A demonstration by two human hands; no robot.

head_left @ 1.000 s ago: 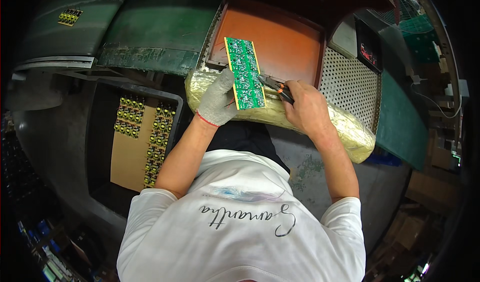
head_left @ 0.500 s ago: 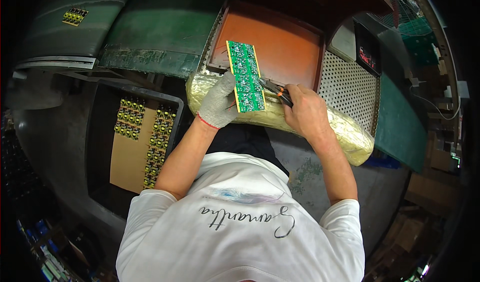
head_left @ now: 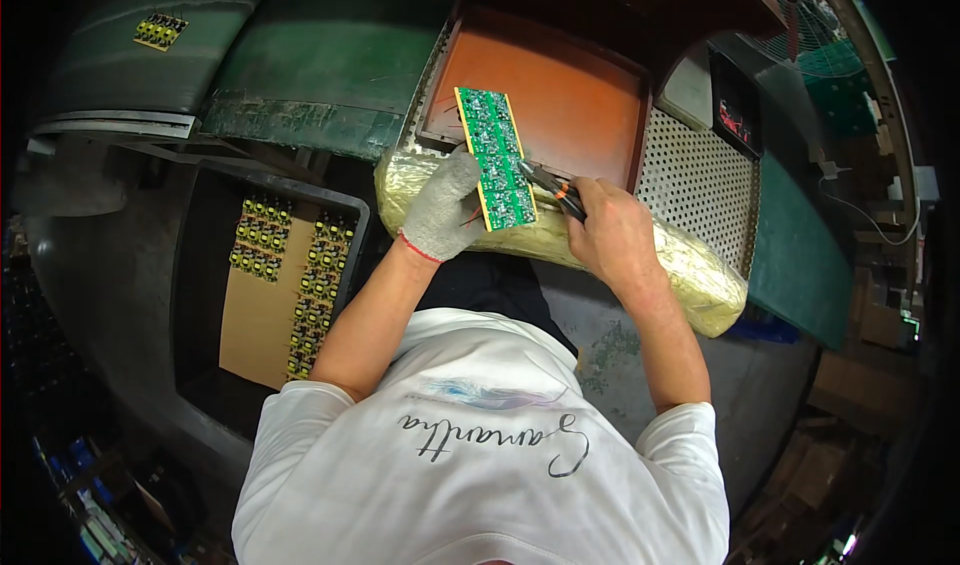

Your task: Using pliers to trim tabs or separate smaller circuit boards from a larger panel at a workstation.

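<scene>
The circuit board [head_left: 496,157] was a long, narrow green panel with a thin yellow-tan edge, its face crowded with small pale component pads and traces set in repeating blocks along its length. It stood tilted, its upper end leaning away over the orange tray [head_left: 560,105] and its lower end down near the padded yellow wrapped edge [head_left: 690,265] of the bench. The left hand [head_left: 443,208], in a grey knit glove with a red cuff line, was closed around the board's lower left side, fingers wrapped behind it. The right hand [head_left: 612,233], bare, was clenched on a pair of pliers [head_left: 553,189] with dark handles touched with orange; the tool's tip met the board's right edge near its lower half. How far the plier tips were apart could not be told.

To the left of the person, a dark bin [head_left: 200,265] held a brown cardboard sheet [head_left: 258,315] with 2 columns of small yellow-and-black components [head_left: 318,285] along it. Another small cluster of the same yellow parts [head_left: 160,31] lay far off at the upper left on a green surface. Right of the tray stood a perforated metal panel [head_left: 695,180], and above it a dark display with red digits [head_left: 735,120], too small to read.
</scene>
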